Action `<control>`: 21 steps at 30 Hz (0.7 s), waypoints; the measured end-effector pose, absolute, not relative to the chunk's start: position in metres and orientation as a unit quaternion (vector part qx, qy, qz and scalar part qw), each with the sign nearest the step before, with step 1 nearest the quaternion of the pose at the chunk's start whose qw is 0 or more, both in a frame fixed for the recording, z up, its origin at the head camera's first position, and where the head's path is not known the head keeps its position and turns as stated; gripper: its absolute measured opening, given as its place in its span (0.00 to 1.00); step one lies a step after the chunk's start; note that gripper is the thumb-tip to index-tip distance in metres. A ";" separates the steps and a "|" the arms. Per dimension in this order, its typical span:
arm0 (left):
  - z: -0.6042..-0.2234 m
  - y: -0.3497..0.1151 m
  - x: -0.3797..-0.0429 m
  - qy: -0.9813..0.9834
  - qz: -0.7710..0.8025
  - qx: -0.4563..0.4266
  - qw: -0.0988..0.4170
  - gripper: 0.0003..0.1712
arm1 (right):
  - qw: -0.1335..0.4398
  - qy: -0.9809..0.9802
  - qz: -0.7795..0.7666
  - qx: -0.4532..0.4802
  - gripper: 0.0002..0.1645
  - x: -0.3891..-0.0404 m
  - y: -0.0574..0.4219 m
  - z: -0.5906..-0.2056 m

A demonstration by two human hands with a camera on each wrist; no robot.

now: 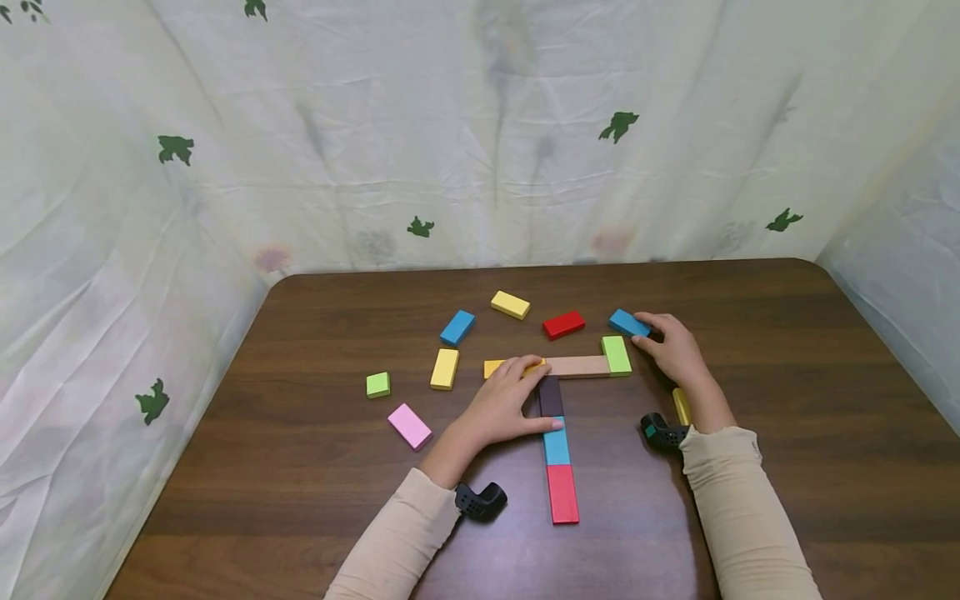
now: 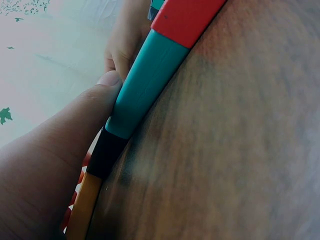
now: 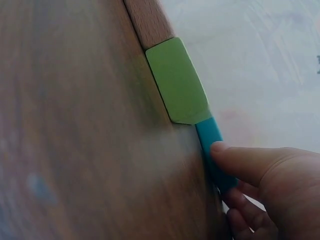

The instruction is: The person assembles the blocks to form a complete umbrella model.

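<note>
My right hand (image 1: 678, 354) pinches a blue block (image 1: 628, 322) near its right end, thumb on the near side. A green block (image 1: 617, 356) lies just in front of that block, at the right end of a pale wooden block (image 1: 580, 367). The left hand (image 1: 501, 404) rests over the row, fingers over a yellow-orange block (image 1: 492, 367) that they partly hide. Its outstretched thumb touches a light blue block (image 2: 145, 82). That block lies between a dark block (image 1: 551, 398) and a red block (image 1: 563, 494), in a line running toward me.
Behind the row lie a second red block (image 1: 564, 325), a yellow block (image 1: 511, 305) and another blue block (image 1: 457, 327). To the left are a yellow block (image 1: 444, 369), a small green block (image 1: 378, 385) and a pink block (image 1: 409, 427). A yellow piece (image 1: 681, 406) is half hidden by the right wrist.
</note>
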State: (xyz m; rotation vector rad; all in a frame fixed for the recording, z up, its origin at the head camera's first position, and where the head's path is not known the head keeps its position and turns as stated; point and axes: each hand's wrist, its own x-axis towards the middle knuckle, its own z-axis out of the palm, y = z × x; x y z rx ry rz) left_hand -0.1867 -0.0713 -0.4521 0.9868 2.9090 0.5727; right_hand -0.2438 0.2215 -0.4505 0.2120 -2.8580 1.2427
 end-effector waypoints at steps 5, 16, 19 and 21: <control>-0.452 -0.071 -0.187 0.931 0.182 0.316 0.007 0.50 | 0.026 -0.913 0.403 0.062 0.26 -0.244 0.221 -0.450; -0.452 -0.071 -0.187 0.932 0.178 0.315 0.010 0.50 | 0.037 -0.909 0.411 0.052 0.26 -0.242 0.210 -0.441; -0.452 -0.071 -0.187 0.932 0.178 0.315 0.012 0.50 | 0.039 -0.907 0.417 0.050 0.26 -0.244 0.205 -0.440; -0.452 -0.071 -0.187 0.933 0.177 0.314 0.013 0.50 | 0.042 -0.905 0.421 0.050 0.26 -0.245 0.202 -0.439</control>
